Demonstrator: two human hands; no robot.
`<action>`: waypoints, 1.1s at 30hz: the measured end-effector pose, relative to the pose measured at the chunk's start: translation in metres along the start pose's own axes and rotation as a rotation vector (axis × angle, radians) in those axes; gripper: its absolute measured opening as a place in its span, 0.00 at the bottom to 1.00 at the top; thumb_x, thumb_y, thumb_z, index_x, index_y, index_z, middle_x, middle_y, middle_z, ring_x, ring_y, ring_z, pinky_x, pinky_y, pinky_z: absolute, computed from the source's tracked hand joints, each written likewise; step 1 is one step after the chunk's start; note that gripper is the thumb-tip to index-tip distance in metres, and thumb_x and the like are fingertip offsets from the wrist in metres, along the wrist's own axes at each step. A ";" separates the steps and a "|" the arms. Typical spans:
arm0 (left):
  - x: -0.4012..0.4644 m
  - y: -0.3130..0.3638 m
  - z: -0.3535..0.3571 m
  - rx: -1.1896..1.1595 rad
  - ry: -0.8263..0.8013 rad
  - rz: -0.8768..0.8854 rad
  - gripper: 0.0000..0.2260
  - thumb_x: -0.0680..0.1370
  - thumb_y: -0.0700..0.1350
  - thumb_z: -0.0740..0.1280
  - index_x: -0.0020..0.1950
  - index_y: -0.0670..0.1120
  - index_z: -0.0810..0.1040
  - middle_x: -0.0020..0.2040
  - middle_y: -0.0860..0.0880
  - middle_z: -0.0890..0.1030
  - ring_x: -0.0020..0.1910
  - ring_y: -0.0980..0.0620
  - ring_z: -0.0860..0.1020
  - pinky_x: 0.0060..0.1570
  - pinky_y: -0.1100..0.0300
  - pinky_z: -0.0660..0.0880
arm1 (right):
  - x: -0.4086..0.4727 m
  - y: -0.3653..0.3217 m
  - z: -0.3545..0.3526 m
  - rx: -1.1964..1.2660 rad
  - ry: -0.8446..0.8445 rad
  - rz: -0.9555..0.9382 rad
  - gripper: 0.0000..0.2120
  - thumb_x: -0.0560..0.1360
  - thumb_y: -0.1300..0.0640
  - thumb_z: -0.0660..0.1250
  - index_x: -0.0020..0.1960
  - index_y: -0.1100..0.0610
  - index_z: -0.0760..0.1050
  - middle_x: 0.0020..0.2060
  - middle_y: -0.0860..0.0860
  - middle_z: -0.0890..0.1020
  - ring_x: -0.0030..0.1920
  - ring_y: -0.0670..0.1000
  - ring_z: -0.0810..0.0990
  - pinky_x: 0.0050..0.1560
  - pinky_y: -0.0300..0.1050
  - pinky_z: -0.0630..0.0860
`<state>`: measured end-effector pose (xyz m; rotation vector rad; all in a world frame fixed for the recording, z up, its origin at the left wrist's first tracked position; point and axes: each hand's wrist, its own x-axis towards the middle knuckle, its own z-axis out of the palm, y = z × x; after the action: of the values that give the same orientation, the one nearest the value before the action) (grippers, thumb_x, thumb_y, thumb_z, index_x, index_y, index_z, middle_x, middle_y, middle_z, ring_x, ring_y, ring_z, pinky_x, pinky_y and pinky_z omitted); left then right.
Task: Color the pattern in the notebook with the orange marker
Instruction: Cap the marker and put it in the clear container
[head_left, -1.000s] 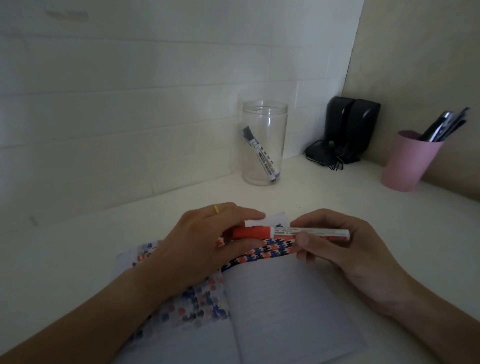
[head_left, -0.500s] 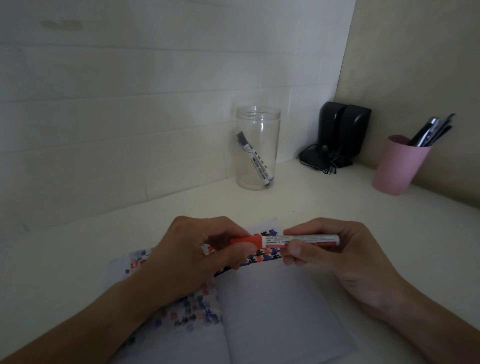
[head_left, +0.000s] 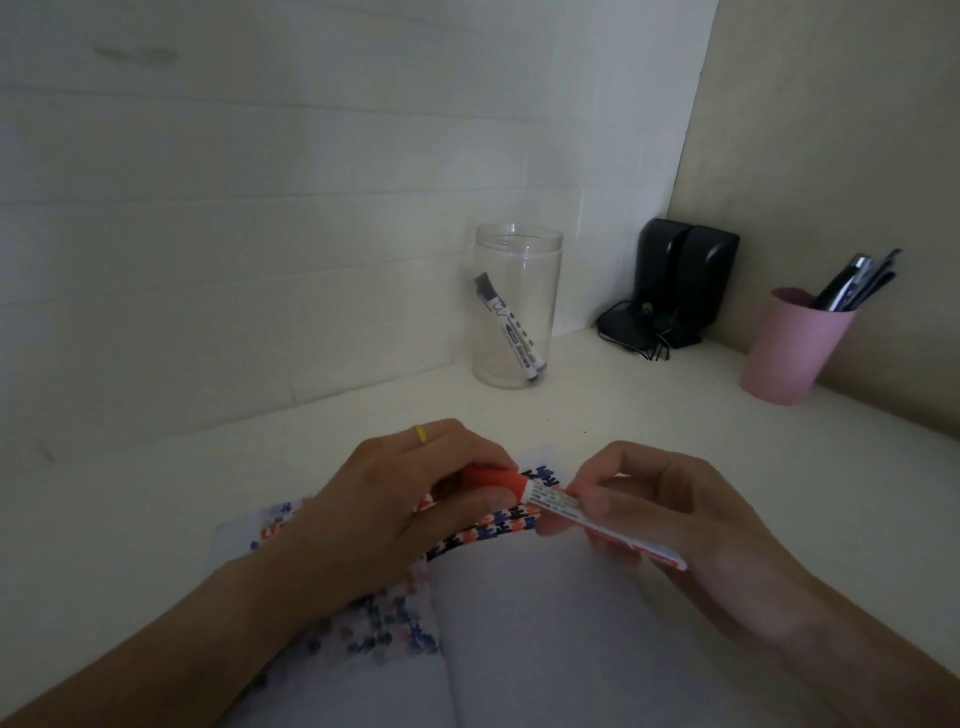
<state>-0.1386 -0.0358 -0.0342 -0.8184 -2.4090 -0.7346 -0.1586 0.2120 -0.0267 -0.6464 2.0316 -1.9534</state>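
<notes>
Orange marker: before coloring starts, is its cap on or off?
On: the orange cap sits flush against the barrel, gripped by the left hand.

The orange marker (head_left: 558, 506) has a white, printed barrel and an orange cap; it lies slanted above the notebook (head_left: 530, 623), cap end up-left, tail end down-right. The notebook lies open on the surface, its lined right page blank, with a jagged orange, blue and black pattern (head_left: 498, 527) along the top
</notes>
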 end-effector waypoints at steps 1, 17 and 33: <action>0.000 -0.001 0.002 0.013 -0.012 0.014 0.10 0.81 0.50 0.69 0.60 0.50 0.81 0.50 0.58 0.81 0.46 0.62 0.78 0.47 0.72 0.71 | 0.001 0.000 -0.001 0.006 -0.022 0.024 0.09 0.73 0.57 0.76 0.44 0.63 0.81 0.40 0.62 0.89 0.31 0.49 0.77 0.34 0.35 0.72; -0.011 -0.030 -0.010 0.414 -0.094 -0.190 0.24 0.84 0.59 0.44 0.78 0.57 0.63 0.57 0.56 0.78 0.54 0.54 0.77 0.54 0.56 0.72 | 0.108 -0.084 -0.003 0.188 0.425 -0.103 0.35 0.76 0.71 0.68 0.75 0.46 0.64 0.49 0.57 0.80 0.51 0.57 0.87 0.55 0.53 0.84; -0.013 -0.041 -0.012 0.445 -0.082 -0.219 0.23 0.84 0.60 0.46 0.76 0.57 0.67 0.59 0.55 0.79 0.56 0.54 0.78 0.54 0.56 0.72 | 0.217 -0.075 -0.001 -1.026 0.700 -0.447 0.16 0.80 0.63 0.63 0.66 0.58 0.80 0.58 0.57 0.85 0.57 0.57 0.83 0.60 0.47 0.76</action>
<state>-0.1530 -0.0764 -0.0467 -0.4159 -2.6199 -0.2210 -0.3371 0.1089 0.0749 -0.6787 3.6405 -1.2423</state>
